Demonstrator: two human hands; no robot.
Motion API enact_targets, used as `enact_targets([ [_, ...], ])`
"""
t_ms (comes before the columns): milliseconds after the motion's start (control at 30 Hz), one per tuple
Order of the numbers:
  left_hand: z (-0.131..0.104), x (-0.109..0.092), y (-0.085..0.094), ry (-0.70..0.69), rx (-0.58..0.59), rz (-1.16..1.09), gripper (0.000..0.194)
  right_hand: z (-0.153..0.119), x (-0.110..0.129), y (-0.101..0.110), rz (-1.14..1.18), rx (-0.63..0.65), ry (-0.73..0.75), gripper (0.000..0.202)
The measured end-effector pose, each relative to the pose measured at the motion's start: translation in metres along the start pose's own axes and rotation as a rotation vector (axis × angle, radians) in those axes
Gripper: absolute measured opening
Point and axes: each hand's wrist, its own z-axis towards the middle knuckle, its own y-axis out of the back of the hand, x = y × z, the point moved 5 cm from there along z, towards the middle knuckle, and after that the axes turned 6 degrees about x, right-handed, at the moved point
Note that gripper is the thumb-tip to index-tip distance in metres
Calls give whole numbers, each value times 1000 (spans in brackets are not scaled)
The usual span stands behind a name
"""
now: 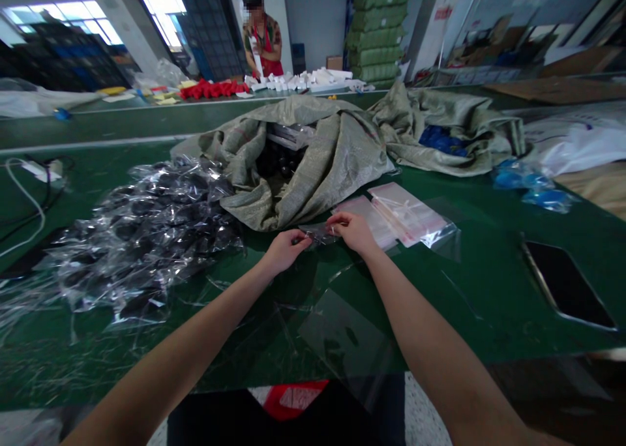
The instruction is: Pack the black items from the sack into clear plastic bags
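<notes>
Between my two hands is a small clear plastic bag (320, 232), with something dark in or behind it that I cannot make out. My left hand (287, 249) pinches its left end, fingers closed. At the other end, my right hand (353, 229) grips it between thumb and fingers. Just beyond lies a stack of flat clear bags (408, 212), partly under my right hand. A woven sack (327, 165) gapes behind my hands, with round black items (283, 165) inside. Left of it, a heap of dark items in clear bags (166, 224) covers the table.
A phone (567, 283) lies at the right on the green table (489, 218). Loose clear film (342, 332) lies near the front edge. Another sack (454, 107) holds blue items (443, 139). Across the tables, a person (264, 38) stands behind red items (215, 89) and white pieces (308, 79).
</notes>
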Motion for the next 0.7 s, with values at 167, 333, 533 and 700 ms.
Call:
enact_targets([
  [167,-1,4,2,104,24,-301,32,-3,5,-2,306,14,-22,16],
  [333,-4,5,15,83,-107,-324,30,-5,14,2,335,-48,-60,23],
  [533,-4,4,18,68,-155,-303,30,-9,23,-6,167,38,-36,32],
  [700,-4,2,15,81,-137,-423,32,-11,24,-10,87,38,5,26],
])
